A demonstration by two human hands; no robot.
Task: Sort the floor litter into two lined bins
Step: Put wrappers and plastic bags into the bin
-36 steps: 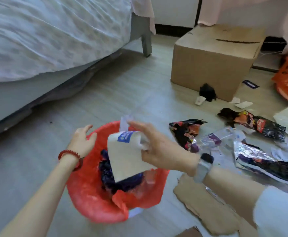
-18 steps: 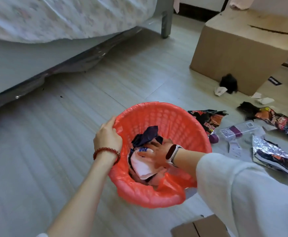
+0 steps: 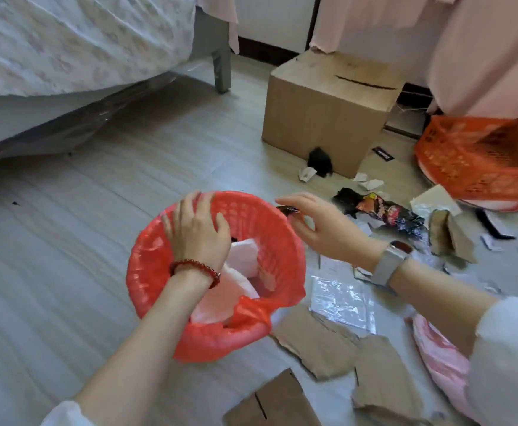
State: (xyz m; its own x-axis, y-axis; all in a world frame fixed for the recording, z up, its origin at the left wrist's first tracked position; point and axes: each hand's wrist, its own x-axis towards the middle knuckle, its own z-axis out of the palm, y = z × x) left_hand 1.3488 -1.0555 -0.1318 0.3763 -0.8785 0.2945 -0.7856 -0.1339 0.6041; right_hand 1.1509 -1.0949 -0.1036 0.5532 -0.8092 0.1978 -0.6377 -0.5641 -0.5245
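Our right hand (image 3: 325,232) has come out of the near red-lined bin (image 3: 270,229) empty, fingers loosely spread, the white paper (image 3: 242,259) left inside, while our left hand (image 3: 196,232) lies open over the bin, so wrappers (image 3: 387,210) to the right come next.

Grey plank floor (image 3: 82,241); bed (image 3: 67,41) upper-L, daylit.

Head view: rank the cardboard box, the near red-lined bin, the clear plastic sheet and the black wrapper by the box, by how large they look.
1. Near red-lined bin and cardboard box: alike; the bin's nearness makes ranking them unsure.
2. Clear plastic sheet.
3. Black wrapper.
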